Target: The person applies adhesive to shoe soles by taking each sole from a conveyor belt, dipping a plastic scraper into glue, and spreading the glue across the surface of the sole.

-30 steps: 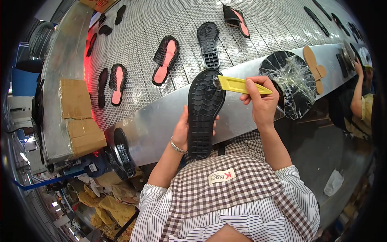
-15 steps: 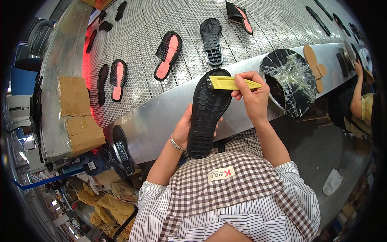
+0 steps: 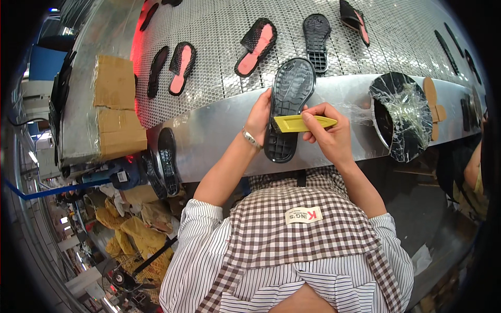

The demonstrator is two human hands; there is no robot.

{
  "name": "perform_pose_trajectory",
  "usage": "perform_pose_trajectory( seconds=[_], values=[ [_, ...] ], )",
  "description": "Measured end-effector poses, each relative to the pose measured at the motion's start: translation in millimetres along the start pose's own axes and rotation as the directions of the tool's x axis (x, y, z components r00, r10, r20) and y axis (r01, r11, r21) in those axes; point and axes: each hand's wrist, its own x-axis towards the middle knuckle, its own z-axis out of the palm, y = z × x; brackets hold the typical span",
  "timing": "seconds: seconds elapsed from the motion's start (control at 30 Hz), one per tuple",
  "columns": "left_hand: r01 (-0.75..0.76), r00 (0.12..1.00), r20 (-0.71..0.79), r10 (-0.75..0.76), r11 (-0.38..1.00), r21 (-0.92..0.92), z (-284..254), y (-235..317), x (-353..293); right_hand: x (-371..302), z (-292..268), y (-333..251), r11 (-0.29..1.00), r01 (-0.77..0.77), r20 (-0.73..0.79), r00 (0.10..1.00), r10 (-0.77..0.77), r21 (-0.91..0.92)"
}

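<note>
My left hand (image 3: 259, 116) grips the left edge of a long black shoe sole (image 3: 290, 99), tread side up, held over the metal rim of the conveyor. My right hand (image 3: 326, 136) holds a flat yellow tool (image 3: 297, 123) laid across the sole's lower half, its pointed end toward the right. A metal bracelet sits on my left wrist.
The perforated metal conveyor (image 3: 219, 57) carries several black soles and pink-lined sandals (image 3: 255, 40). Cardboard pieces (image 3: 116, 107) lie at its left end. A black round container wrapped in plastic film (image 3: 401, 112) stands to my right. Another person's arm (image 3: 472, 167) is at the far right.
The yellow tool has moved from the sole's upper end down across its lower half. The sole has shifted slightly up and away from me.
</note>
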Motion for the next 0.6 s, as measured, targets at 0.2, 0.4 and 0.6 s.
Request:
perform_pose_trajectory(
  seconds=[0.2, 0.4, 0.6],
  values=[
    [0.027, 0.989, 0.144, -0.023, 0.999, -0.027, -13.1, 7.9, 5.8, -19.1, 3.5, -6.1, 0.998, -0.033, 0.085, 0.996, 0.038, -0.058],
    [0.043, 0.999, 0.032, -0.042, 0.999, -0.027, -19.1, 4.2, 4.0, -23.2, -0.7, -25.2, 0.982, -0.042, 0.254, 0.963, 0.09, -0.186],
    [0.084, 0.996, 0.029, -0.081, 0.991, -0.109, -3.1, -7.1, -3.7, 12.7, -0.8, -53.6, 0.824, 0.379, 0.612, 0.789, -0.049, -0.422]
  ],
)
